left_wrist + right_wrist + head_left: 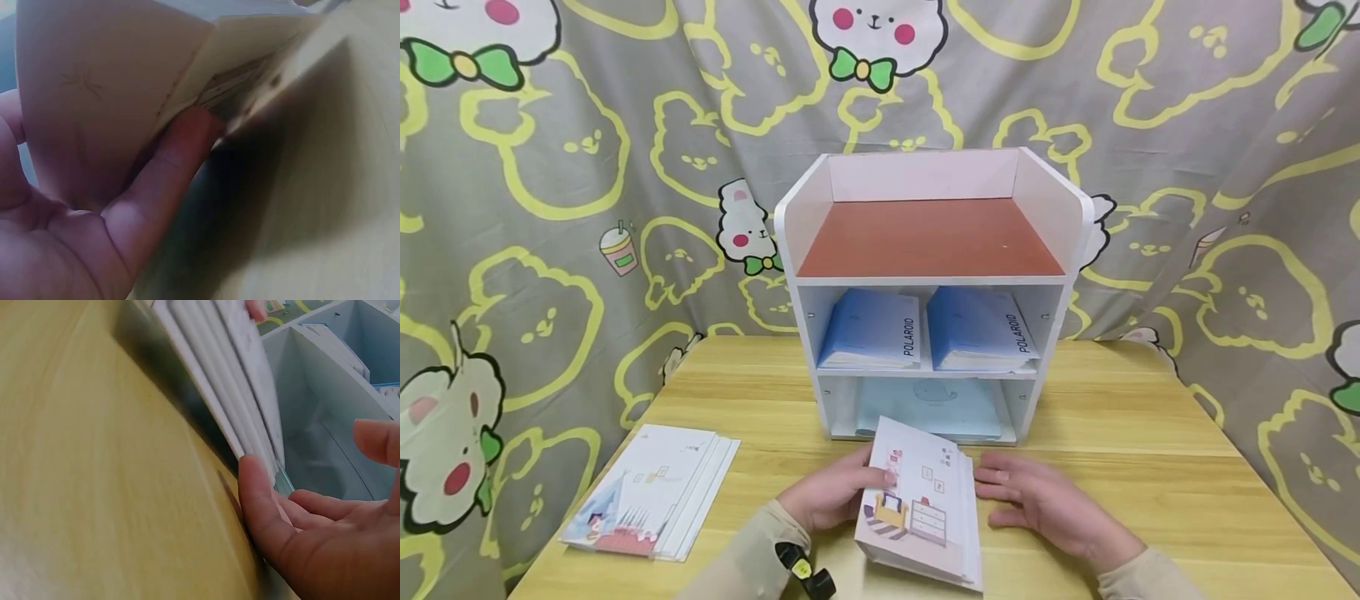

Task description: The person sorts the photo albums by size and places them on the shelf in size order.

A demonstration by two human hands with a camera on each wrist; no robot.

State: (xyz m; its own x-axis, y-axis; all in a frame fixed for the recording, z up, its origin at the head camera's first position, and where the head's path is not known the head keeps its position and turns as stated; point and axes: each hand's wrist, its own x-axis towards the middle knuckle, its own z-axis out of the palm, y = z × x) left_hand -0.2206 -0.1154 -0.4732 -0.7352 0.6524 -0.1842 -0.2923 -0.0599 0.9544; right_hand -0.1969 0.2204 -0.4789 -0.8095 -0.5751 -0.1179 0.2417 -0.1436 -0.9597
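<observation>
Wood table (1135, 400), probably about halfway along, with blue albums (872, 325) already in the rack (925, 237), white books (913, 508) just in front, gripped by left hand (831, 496), right hand (1048, 504) uncurled at their edge, second pile (643, 492) left out.

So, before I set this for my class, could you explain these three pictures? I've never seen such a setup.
There is no machine here, just a person's bare hands. The wide picture comes from a camera on the head; the two close ones come from cameras on each wrist. The left hand grips a thick white illustrated bundle, while the right hand is at its other edge, fingers extended. On the wooden table lies a similar white bundle, off to the left. Behind stands a white shelf unit holding two blue POLAROID albums and, below, something flat and light blue.
</observation>
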